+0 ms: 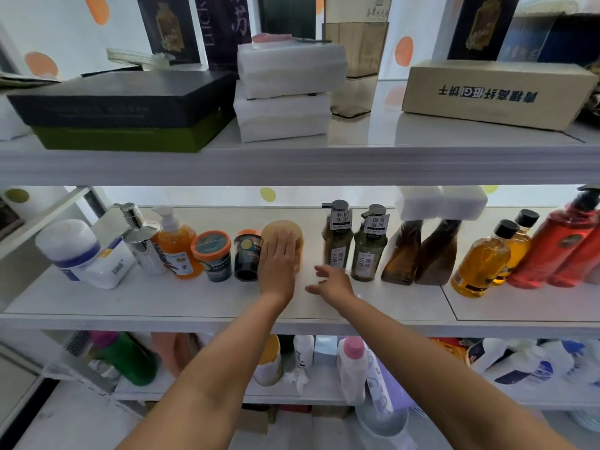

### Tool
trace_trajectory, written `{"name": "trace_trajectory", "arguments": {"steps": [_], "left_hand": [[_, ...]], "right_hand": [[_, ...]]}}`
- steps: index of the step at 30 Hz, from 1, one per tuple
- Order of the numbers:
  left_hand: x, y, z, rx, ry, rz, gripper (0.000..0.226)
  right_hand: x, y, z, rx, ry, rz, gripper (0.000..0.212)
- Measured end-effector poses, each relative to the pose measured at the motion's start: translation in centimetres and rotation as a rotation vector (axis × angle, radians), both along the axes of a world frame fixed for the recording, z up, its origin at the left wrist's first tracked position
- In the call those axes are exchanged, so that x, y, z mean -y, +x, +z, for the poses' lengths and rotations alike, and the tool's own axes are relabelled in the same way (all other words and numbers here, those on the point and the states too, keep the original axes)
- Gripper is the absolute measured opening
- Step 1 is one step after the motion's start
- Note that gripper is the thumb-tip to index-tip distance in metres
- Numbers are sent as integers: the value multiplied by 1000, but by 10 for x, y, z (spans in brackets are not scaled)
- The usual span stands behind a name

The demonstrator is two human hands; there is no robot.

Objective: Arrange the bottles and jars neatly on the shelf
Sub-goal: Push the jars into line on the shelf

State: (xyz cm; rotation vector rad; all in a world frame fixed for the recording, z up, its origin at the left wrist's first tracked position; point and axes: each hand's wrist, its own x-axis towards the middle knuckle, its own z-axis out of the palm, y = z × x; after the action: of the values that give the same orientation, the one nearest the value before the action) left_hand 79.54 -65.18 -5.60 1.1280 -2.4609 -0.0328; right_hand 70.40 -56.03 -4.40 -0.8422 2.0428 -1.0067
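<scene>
The middle shelf (194, 300) is lined with bottles and jars, pretty much in one row. Up top, a cardboard box (496, 92) is parked with its blue Chinese print upside down, and "LUCKY" can be read sideways on a dark carton (214, 30) behind. Two green pump bottles (368, 251) are stood side by side right of centre, neck tags reading 养护头皮 and 保湿滋润, both fronts marked 三重净味. The tan jar (282, 228) is set left of them, just beside a dark orange-lidded jar (246, 258), and is touched by the left hand (279, 264), fingers laid flat and together. The right hand (331, 282) is held low over the shelf in front of the green bottles, fingers spread apart.
</scene>
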Motion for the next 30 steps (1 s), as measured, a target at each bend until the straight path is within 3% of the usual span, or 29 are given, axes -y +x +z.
{"name": "trace_trajectory", "arguments": {"steps": [7, 12, 15, 19, 22, 27, 30], "left_hand": [[11, 10, 28, -26, 13, -73, 47], [23, 16, 36, -10, -3, -138, 23], [25, 20, 37, -122, 113, -81, 28], [28, 24, 41, -127, 268, 14, 64], [36, 20, 44, -20, 338, -49, 58], [50, 21, 40, -35, 371, -145, 57], [52, 20, 38, -47, 351, -186, 58]], "right_hand": [[12, 18, 16, 85, -51, 74, 92], [14, 20, 31, 35, -74, 147, 78], [25, 18, 29, 53, -102, 153, 77], [43, 17, 18, 91, -119, 107, 83], [51, 19, 9, 123, -120, 63, 84], [64, 21, -13, 166, -93, -59, 87], [65, 32, -11, 148, -57, -195, 69]]}}
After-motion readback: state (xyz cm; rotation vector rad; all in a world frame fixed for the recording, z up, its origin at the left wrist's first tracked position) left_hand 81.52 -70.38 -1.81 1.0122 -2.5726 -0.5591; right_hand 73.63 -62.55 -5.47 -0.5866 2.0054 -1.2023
